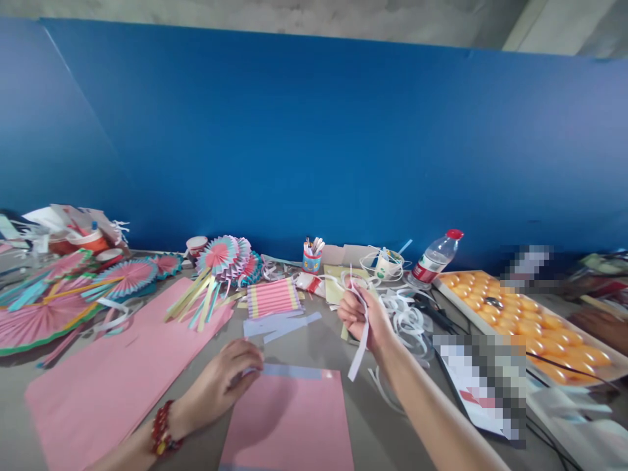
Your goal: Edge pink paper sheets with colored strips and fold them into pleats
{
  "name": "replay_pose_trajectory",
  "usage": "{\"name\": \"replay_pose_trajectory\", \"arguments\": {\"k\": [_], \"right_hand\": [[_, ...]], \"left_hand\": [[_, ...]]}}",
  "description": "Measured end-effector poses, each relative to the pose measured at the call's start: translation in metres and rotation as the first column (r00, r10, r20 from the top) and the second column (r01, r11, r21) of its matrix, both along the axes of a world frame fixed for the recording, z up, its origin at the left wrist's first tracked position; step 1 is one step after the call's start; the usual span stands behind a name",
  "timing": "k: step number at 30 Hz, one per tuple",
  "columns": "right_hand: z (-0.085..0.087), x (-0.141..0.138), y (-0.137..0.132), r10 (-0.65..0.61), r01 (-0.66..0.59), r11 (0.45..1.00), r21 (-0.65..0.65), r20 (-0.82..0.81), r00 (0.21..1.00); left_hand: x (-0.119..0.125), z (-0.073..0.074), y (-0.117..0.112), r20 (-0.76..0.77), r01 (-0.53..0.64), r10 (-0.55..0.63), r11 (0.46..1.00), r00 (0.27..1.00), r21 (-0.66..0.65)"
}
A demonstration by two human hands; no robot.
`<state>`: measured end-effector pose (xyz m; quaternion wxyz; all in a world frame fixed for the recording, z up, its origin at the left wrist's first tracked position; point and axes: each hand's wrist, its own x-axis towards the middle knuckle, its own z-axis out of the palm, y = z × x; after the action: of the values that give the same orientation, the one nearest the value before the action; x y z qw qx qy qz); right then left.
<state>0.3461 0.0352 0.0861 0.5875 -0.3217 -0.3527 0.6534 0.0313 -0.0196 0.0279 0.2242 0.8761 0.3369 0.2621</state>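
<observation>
My right hand (362, 314) is raised above the table, its fingers closed on a narrow white strip (360, 353) that hangs below and pokes out above the fist. My left hand (233, 367), with a red bead bracelet at the wrist, has its fingers curled together by the top left corner of a pink paper sheet (294, 418). Something pale shows by its thumb, too small to name. A lilac strip (299, 371) runs along the sheet's top edge. Beyond lie loose lilac strips (282, 324) and a pleated pink paper piece (273, 298) with yellow and lilac bands.
Pink sheets (112, 366) and pleated paper fans (220, 256) lie left. A pen cup (312, 257) stands by the blue partition (314, 131). Curled white strips (409, 320), a bottle (436, 258), a phone-like object (471, 386) and a tray of orange balls (530, 320) are right.
</observation>
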Motion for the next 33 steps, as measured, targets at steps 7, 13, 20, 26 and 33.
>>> {"name": "replay_pose_trajectory", "arguments": {"k": [7, 13, 20, 26, 33], "right_hand": [[-0.005, -0.001, -0.009, -0.080, 0.092, 0.993, 0.079, -0.141, 0.987], [-0.001, -0.017, -0.018, -0.045, 0.063, 0.995, 0.080, -0.204, 0.978], [-0.004, -0.020, -0.024, -0.113, 0.132, 0.982, 0.134, -0.140, 0.984], [-0.020, 0.003, -0.022, -0.108, 0.115, 0.988, 0.102, -0.072, 0.992], [-0.038, 0.006, -0.011, -0.106, 0.106, 0.988, 0.115, -0.005, 0.994]], "left_hand": [[0.030, 0.033, 0.010, 0.153, 0.039, 0.007, 0.955, 0.988, -0.294], [0.100, 0.034, 0.010, 0.479, 0.329, 0.077, 0.630, 0.875, -0.703], [0.140, 0.016, 0.003, 0.504, 0.432, 0.186, 0.323, 0.843, -0.842], [0.104, 0.002, 0.032, 0.335, 0.197, 0.140, 0.579, 0.932, -0.792], [0.077, 0.002, 0.061, 0.154, -0.008, 0.129, 0.790, 0.980, -0.614]]}}
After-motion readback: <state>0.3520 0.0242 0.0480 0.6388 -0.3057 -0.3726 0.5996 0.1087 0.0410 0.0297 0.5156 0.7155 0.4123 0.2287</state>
